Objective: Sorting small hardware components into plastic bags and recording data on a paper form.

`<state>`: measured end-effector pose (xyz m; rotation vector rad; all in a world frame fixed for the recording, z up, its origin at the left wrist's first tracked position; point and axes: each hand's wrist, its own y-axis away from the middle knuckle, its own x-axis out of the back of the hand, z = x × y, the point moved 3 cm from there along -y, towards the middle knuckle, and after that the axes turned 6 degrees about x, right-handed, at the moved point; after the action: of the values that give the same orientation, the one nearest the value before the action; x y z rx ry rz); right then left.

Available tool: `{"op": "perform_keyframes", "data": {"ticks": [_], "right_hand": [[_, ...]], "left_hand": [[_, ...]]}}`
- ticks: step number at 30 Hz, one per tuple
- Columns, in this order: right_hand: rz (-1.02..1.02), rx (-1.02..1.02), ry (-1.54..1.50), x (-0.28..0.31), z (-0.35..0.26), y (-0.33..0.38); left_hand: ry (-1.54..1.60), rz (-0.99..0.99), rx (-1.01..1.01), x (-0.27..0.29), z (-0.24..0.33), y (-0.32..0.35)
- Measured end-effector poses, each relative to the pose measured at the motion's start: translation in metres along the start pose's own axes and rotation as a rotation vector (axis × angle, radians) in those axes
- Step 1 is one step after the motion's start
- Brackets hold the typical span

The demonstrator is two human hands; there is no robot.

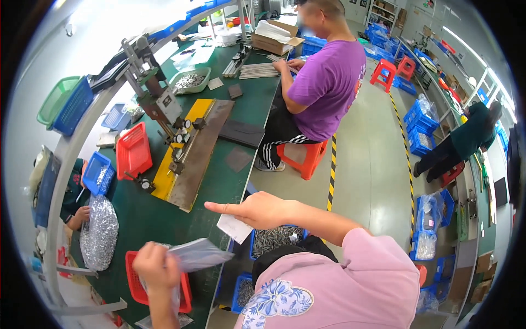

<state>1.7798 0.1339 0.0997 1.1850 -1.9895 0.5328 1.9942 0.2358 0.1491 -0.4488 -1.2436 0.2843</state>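
My left hand (156, 268) is closed on a clear plastic bag (200, 255). It is partly blurred over a red tray (132, 279) at the near end of the green workbench. Near the bench's right edge, my right hand (266, 211) has its index finger stretched to the left and its other fingers curled. A flat whitish square piece (234, 228) sticks out below these curled fingers, which seem to grip it. Beyond the hands lies a steel and yellow fixture (192, 164) with dial gauges. Part of the bag hangs below my left hand.
Blue bins of metal parts (276, 240) stand beneath the bench edge. A red basket (133, 151) and a bag of shiny parts (99, 233) are at the left. A co-worker in purple (334, 82) sits at the far right side; another person's hand (82, 214) shows at the left.
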Motion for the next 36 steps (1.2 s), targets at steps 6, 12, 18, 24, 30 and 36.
{"op": "perform_keyframes", "data": {"ticks": [6, 12, 18, 24, 30, 36], "right_hand": [[0.068, 0.293, 0.092, 0.008, 0.047, 0.047], [0.121, 0.351, 0.105, 0.008, 0.053, 0.069], [0.346, 0.282, 0.173, 0.002, 0.072, 0.053], [0.354, 0.306, 0.303, -0.02, 0.055, 0.0], [0.307, 0.399, 0.366, -0.042, 0.025, -0.038], [-0.003, 0.291, 0.252, -0.108, 0.054, -0.059]], "left_hand": [[0.242, -0.089, -0.155, -0.09, 0.083, -0.006], [0.265, -0.092, -0.218, -0.136, 0.126, -0.024], [0.127, 0.026, -0.001, -0.138, 0.123, -0.039], [0.888, -0.071, 0.952, -0.144, 0.054, 0.021], [1.147, 0.17, 1.055, -0.159, 0.04, 0.021], [1.13, 0.098, 1.215, -0.2, -0.009, 0.083]]}}
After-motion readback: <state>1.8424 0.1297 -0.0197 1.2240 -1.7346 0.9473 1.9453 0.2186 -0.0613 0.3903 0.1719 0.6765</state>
